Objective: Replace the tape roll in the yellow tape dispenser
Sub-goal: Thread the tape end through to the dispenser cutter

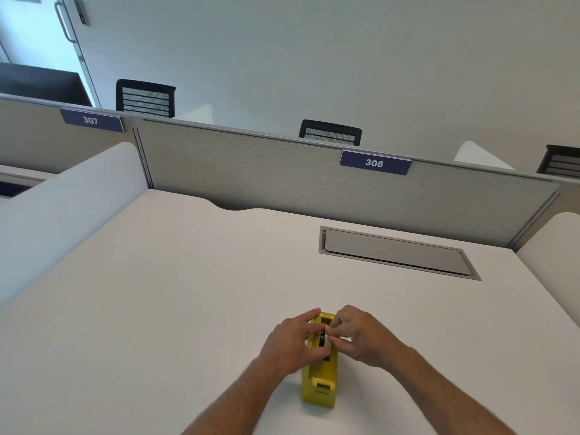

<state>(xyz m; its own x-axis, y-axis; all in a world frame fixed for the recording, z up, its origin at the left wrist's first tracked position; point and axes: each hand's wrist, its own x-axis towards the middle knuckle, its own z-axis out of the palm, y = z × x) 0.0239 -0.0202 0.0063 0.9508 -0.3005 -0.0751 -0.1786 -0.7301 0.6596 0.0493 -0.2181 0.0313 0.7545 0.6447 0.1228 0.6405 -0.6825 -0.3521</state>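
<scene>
A yellow tape dispenser [320,379] stands on the white desk [188,293] near the front edge, its cutter end towards me. A tape roll [324,340] with a dark core sits in the dispenser's well, mostly hidden by fingers. My left hand [290,343] wraps the dispenser's left side, fingers over the well. My right hand [361,335] comes in from the right, its fingertips pinched on the roll.
A grey cable hatch [395,252] is set into the desk at the back right. A fabric partition [282,171] with a sign reading 306 closes the far edge. White side screens [62,215] flank the desk. Black chairs [146,98] stand beyond.
</scene>
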